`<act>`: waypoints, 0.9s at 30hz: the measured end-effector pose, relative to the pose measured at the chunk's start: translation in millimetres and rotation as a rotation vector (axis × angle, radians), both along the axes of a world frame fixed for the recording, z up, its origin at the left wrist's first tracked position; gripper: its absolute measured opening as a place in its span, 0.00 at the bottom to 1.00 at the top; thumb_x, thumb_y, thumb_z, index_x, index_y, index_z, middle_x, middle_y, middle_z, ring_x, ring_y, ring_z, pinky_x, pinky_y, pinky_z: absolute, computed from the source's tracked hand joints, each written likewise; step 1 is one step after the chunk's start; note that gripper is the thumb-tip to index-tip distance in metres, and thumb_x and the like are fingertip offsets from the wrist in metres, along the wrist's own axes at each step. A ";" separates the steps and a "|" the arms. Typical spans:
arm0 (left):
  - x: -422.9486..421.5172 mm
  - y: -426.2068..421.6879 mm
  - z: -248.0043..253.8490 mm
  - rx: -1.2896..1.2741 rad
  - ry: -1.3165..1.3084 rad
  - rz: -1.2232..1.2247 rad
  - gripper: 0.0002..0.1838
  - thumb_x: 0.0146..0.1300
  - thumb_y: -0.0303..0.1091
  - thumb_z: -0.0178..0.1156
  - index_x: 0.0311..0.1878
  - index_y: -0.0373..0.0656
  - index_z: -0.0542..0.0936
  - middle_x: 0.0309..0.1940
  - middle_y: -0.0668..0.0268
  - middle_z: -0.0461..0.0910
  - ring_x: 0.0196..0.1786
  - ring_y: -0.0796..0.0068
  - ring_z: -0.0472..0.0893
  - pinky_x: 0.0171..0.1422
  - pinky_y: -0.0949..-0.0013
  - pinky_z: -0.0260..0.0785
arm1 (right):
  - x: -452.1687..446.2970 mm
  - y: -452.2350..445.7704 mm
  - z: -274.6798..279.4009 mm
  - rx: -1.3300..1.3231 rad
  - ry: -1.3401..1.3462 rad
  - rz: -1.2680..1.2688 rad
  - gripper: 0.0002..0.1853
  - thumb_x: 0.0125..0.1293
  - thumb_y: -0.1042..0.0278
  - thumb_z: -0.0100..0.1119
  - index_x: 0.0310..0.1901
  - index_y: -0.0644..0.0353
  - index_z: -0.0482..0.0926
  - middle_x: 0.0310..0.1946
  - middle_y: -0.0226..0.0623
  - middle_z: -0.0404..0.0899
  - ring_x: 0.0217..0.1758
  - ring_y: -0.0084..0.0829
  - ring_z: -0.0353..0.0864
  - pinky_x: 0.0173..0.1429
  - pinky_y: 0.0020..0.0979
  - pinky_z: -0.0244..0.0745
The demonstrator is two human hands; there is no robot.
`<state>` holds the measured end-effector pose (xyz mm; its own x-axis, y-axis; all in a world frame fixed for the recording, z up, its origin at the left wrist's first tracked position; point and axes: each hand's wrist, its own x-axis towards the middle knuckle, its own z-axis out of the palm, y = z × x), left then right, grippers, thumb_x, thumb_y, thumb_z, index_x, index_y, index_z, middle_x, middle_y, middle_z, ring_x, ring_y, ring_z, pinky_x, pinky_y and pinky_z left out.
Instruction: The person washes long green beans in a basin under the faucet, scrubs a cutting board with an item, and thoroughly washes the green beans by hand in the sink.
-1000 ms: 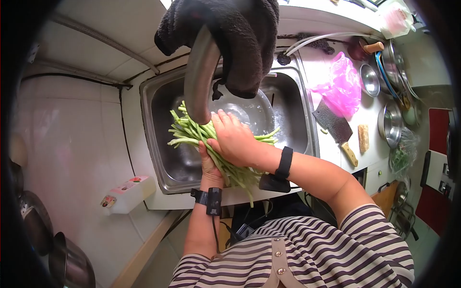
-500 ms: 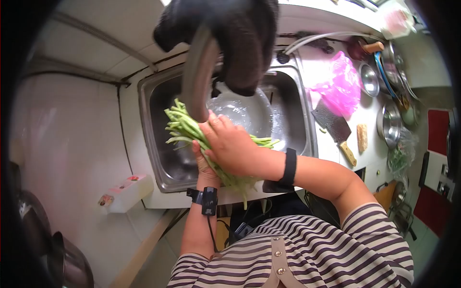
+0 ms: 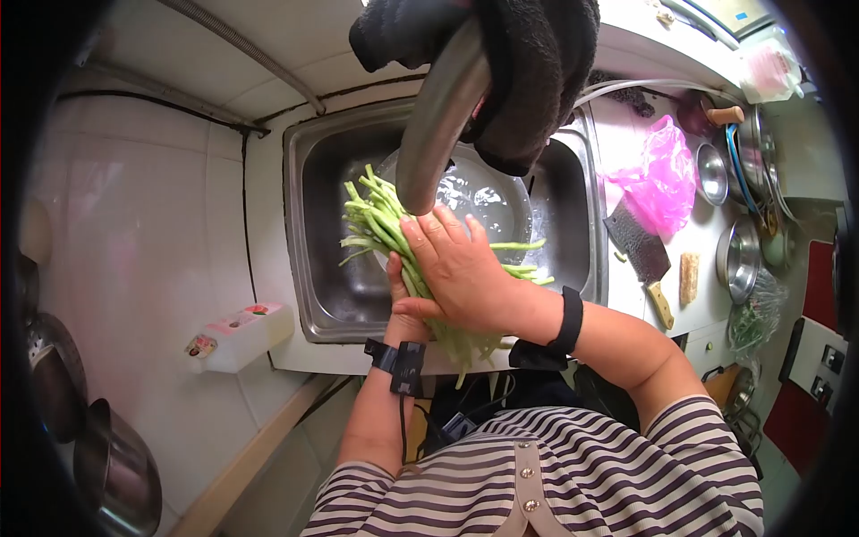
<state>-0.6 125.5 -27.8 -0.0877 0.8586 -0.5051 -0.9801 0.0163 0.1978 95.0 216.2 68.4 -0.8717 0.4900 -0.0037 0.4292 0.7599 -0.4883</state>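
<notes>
A bundle of long green stalks (image 3: 380,220) lies across my hands over the near part of the metal sink (image 3: 313,304). My left hand (image 3: 402,309) is under the bundle, its thumb showing along the stalks; its other fingers are hidden beneath them. On top of the stalks rests my right hand (image 3: 461,268), palm down with its fingers spread. A round metal basin of water (image 3: 483,192) stands in the sink beyond my hands. The curved metal faucet (image 3: 438,116), draped with a dark cloth (image 3: 528,80), hangs close above my right fingertips.
Right of the sink are a pink plastic bag (image 3: 667,183), a cleaver (image 3: 640,246), a brown block (image 3: 688,277) and metal bowls (image 3: 739,259). A white jug (image 3: 242,336) is at the left. Pots (image 3: 116,465) stand at the lower left.
The view has shifted, so the sink and faucet appear farther right. My right hand's fingers have spread more on top of the stalks, and some stalks now stick out farther to the right.
</notes>
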 end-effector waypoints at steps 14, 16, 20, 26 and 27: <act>-20.8 -27.3 16.0 0.022 0.164 0.086 0.45 0.54 0.69 0.55 0.69 0.52 0.60 0.64 0.62 0.66 0.64 0.62 0.69 0.68 0.54 0.65 | -17.9 16.8 7.8 -0.651 0.275 0.052 0.23 0.72 0.65 0.44 0.64 0.67 0.62 0.57 0.56 0.68 0.61 0.51 0.68 0.64 0.39 0.64; -25.0 -32.5 11.6 0.047 0.133 0.090 0.43 0.56 0.68 0.54 0.69 0.52 0.60 0.64 0.62 0.66 0.64 0.62 0.68 0.69 0.53 0.63 | -21.1 13.5 0.3 -0.749 0.366 -0.087 0.18 0.68 0.74 0.47 0.60 0.63 0.69 0.57 0.49 0.68 0.60 0.43 0.71 0.60 0.34 0.71; -30.4 -37.3 6.9 0.050 0.088 0.103 0.44 0.56 0.68 0.55 0.69 0.50 0.60 0.63 0.61 0.67 0.62 0.61 0.71 0.67 0.54 0.66 | -25.6 2.8 -24.6 -0.703 0.498 -0.219 0.16 0.64 0.80 0.53 0.53 0.61 0.75 0.48 0.39 0.70 0.48 0.29 0.75 0.54 0.26 0.76; -30.9 -35.6 22.1 0.127 0.037 0.080 0.46 0.54 0.70 0.55 0.70 0.49 0.59 0.64 0.58 0.66 0.63 0.60 0.70 0.67 0.53 0.66 | -28.4 -3.3 -20.7 -0.488 0.404 -0.227 0.16 0.58 0.78 0.58 0.50 0.57 0.79 0.33 0.34 0.72 0.36 0.28 0.71 0.40 0.29 0.73; -32.8 -36.2 25.1 0.099 0.068 0.080 0.48 0.53 0.70 0.56 0.69 0.48 0.59 0.63 0.57 0.67 0.62 0.60 0.71 0.66 0.54 0.67 | -28.3 -2.4 -19.3 -0.402 0.396 -0.202 0.16 0.57 0.77 0.60 0.49 0.56 0.79 0.31 0.32 0.72 0.36 0.28 0.71 0.39 0.30 0.71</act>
<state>-33.3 89.2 -2.7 -0.1889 0.8929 -0.4088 -0.9618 -0.0842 0.2604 66.7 213.8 49.1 -0.7342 0.6739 0.0831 0.2726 0.4046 -0.8729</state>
